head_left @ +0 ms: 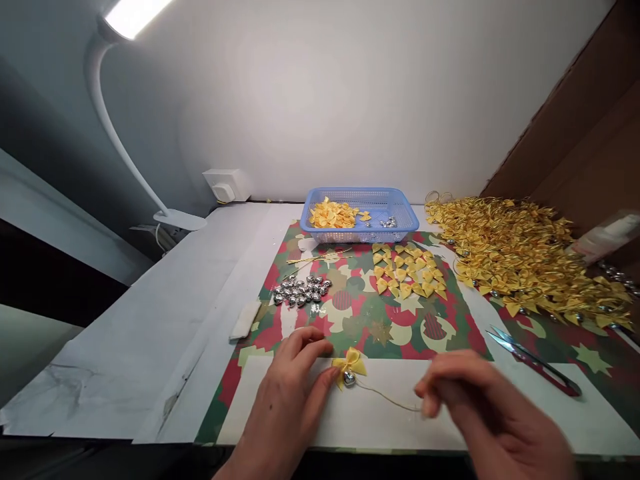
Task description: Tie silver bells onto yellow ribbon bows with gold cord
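The white sheet (390,430) gives a flat base. The right hand (480,397) has its blurred fingertips together; the left hand (290,397) sets its thumb against the yellow bow (355,361) lying there, clamped or merely pressing, I cannot tell. Steady the silver bell (349,379); tension the right-pinched cord (387,398) gently.

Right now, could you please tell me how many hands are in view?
2: the left hand at the left edge of the bow, and the right hand, slightly blurred, at the far end of the cord.
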`<act>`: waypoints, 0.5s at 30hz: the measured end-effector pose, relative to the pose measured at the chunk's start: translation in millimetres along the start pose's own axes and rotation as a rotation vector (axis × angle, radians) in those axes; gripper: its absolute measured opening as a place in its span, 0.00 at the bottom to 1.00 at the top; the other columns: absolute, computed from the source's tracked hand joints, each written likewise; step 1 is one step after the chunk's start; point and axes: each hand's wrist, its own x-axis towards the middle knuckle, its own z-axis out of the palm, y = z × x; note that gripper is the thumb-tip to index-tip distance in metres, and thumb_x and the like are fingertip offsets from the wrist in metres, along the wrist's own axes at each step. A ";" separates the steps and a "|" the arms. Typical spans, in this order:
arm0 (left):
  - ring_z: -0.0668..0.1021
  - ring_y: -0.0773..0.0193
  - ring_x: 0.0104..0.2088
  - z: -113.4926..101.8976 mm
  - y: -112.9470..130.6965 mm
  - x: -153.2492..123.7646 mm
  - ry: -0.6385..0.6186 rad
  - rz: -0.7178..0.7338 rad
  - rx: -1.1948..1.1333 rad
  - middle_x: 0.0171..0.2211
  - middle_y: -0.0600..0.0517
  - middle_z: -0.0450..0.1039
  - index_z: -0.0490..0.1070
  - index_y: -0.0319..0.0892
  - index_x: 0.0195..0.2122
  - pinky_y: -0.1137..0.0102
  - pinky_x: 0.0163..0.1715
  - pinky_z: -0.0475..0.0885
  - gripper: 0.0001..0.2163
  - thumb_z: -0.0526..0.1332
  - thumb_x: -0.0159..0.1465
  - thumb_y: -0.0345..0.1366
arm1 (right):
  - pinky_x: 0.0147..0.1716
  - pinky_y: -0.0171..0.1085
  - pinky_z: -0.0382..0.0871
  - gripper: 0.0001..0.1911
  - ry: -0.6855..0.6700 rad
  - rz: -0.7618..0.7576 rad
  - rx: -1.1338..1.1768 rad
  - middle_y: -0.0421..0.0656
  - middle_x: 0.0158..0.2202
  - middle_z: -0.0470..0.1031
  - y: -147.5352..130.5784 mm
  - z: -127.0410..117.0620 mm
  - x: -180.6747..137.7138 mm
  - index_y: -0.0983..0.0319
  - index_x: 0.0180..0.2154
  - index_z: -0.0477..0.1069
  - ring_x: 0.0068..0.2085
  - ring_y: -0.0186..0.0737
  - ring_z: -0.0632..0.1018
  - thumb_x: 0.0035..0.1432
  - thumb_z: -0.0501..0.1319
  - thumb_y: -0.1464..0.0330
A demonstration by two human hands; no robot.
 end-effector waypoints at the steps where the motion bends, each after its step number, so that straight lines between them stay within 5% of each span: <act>1: 0.78 0.49 0.48 2.5 0.4 1.1 0.004 0.013 0.000 0.46 0.45 0.75 0.75 0.46 0.37 0.59 0.44 0.76 0.05 0.59 0.64 0.35 | 0.30 0.31 0.71 0.09 -0.076 -0.013 -0.018 0.38 0.28 0.73 6.1 6.3 1.2 0.56 0.37 0.74 0.29 0.35 0.76 0.66 0.57 0.73; 6: 0.79 0.51 0.45 2.2 11.3 2.8 -0.104 -0.009 -0.075 0.44 0.47 0.77 0.73 0.46 0.31 0.59 0.43 0.75 0.06 0.58 0.63 0.32 | 0.33 0.30 0.70 0.13 -0.288 -0.129 -0.167 0.42 0.35 0.71 39.4 23.9 -3.5 0.58 0.41 0.76 0.34 0.34 0.75 0.65 0.54 0.76; 15: 0.79 0.60 0.35 -15.8 28.8 4.3 -0.182 -0.301 -0.672 0.32 0.54 0.78 0.75 0.47 0.36 0.72 0.35 0.74 0.04 0.62 0.64 0.39 | 0.30 0.32 0.70 0.17 -0.251 -0.295 -0.345 0.43 0.34 0.67 28.3 28.9 -3.6 0.59 0.45 0.73 0.32 0.35 0.73 0.64 0.51 0.80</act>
